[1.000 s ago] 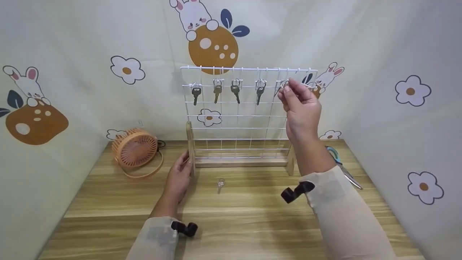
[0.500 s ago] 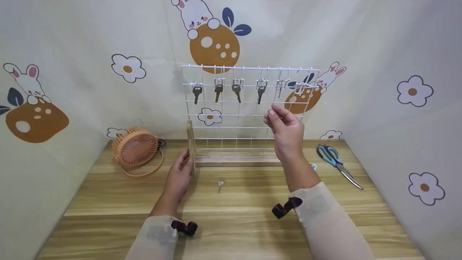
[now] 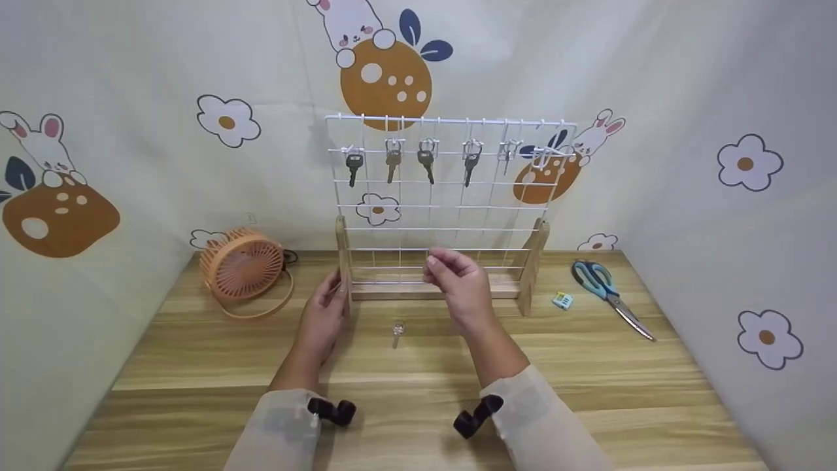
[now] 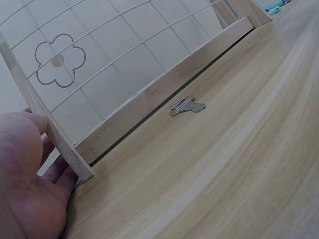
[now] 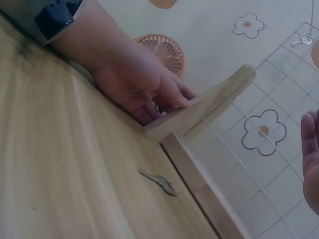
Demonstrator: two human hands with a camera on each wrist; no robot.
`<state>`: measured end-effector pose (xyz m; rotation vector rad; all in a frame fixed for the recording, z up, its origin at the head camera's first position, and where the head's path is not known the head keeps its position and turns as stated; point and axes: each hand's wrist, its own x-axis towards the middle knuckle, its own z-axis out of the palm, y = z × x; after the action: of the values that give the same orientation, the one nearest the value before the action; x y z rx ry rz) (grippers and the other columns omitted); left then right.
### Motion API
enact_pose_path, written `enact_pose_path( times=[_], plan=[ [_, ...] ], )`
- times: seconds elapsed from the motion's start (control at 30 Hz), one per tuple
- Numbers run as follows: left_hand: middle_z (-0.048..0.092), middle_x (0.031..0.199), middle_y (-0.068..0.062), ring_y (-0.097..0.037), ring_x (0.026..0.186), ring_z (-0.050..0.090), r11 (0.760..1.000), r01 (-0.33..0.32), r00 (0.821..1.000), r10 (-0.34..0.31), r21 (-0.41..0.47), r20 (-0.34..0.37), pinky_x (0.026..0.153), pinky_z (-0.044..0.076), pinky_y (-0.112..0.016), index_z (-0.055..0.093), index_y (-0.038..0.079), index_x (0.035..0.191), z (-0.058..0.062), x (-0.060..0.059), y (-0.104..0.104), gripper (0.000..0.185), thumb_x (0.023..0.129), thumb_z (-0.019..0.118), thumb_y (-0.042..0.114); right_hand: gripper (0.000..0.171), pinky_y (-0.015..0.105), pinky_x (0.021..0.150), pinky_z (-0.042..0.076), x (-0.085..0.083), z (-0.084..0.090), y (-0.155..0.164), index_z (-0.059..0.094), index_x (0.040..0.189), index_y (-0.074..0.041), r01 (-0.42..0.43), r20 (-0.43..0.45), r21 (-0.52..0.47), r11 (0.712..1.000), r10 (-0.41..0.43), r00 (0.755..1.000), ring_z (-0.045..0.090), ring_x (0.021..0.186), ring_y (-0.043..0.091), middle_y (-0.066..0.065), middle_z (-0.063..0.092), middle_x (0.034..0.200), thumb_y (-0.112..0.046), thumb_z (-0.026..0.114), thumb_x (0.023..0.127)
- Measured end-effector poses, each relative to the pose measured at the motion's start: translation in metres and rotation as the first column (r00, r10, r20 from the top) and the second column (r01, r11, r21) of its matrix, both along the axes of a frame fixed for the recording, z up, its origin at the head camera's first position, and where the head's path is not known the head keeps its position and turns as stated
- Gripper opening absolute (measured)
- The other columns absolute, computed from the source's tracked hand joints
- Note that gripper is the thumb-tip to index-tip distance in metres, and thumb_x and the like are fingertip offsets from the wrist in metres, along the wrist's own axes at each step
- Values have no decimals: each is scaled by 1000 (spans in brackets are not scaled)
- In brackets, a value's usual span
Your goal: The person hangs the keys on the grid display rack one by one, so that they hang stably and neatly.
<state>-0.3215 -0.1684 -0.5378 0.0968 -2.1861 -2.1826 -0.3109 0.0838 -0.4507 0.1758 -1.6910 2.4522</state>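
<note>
Pale wood and white wire fill the middle of the head view: a grid rack [image 3: 444, 196] stands on wooden feet on the table [image 3: 418, 392], with five keys hanging in a row [image 3: 425, 157] along its upper rungs. The left hand [image 3: 324, 317] is at the left wooden upright [image 3: 342, 261], just left of centre; its fingers curl lightly round the post, as though steadying the rack so it won't slide. In the left wrist view the palm sits at lower left, pressed to that post.

The right hand [image 3: 461, 288] hovers at centre frame in front of the rack's lower rungs, fingertips drawn together but with nothing visibly held between them; whether they touch the wire, I cannot tell. Just below and between the two hands, one loose silver key [image 3: 397, 331] lies flat on the table, close in front of the base rail.

An orange desk fan [image 3: 242, 265] stands at middle left. Scissors [image 3: 605, 288] and a small eraser-like block [image 3: 562, 300] lie at middle right.
</note>
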Motion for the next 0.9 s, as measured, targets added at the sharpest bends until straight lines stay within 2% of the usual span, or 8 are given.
enact_pose_path(
  times=[0.27, 0.43, 0.53, 0.6, 0.73, 0.9],
  plan=[
    [41, 171, -9, -30, 159, 40, 1000, 5, 1000, -5, -4, -5, 130, 38, -48, 42, 20, 165, 3, 1, 2, 53, 114, 54, 31, 20, 28, 81, 67, 4, -38, -20, 75, 116, 6, -88, 121, 71, 994, 79, 989, 75, 83, 14, 2, 76, 93, 0, 75, 97],
    [43, 170, -9, -30, 158, 41, 1000, 3, 1000, -3, -4, -17, 130, 38, -47, 42, 20, 165, 3, 2, 2, 52, 114, 53, 29, 33, 27, 82, 66, 1, -57, -20, 71, 126, 10, -150, 175, 147, 978, 124, 977, 75, 87, 12, 2, 77, 98, -3, 78, 97],
    [42, 170, -7, -29, 159, 40, 1000, 6, 1000, -6, -8, -14, 129, 39, -48, 42, 21, 165, 3, 2, 2, 53, 114, 53, 31, 35, 24, 79, 63, -1, -66, -18, 71, 127, 9, -173, 191, 219, 960, 131, 973, 72, 88, 10, 0, 76, 98, -6, 79, 95],
    [42, 171, -6, -29, 159, 39, 1000, 6, 1000, -6, -8, -9, 129, 38, -49, 41, 21, 165, 3, 2, 2, 54, 114, 54, 32, 36, 21, 78, 61, -2, -72, -17, 72, 127, 8, -192, 194, 286, 939, 140, 971, 70, 90, 9, 1, 76, 100, -7, 80, 95],
    [42, 171, -5, -29, 159, 39, 1000, 3, 1000, -3, -5, 6, 129, 38, -49, 41, 21, 165, 2, 2, 1, 55, 114, 54, 34, 34, 18, 79, 59, -3, -80, -16, 73, 125, 8, -221, 184, 429, 876, 155, 971, 70, 94, 9, 13, 79, 109, -4, 79, 94],
    [43, 170, -5, -28, 158, 40, 1000, -5, 1000, 5, -10, 12, 128, 40, -48, 41, 21, 165, 3, 2, 1, 55, 113, 55, 35, 30, 20, 86, 59, -3, -82, -15, 75, 121, 5, -217, 143, 588, 780, 163, 976, 70, 97, 11, 19, 78, 114, -2, 79, 93]
  ],
)
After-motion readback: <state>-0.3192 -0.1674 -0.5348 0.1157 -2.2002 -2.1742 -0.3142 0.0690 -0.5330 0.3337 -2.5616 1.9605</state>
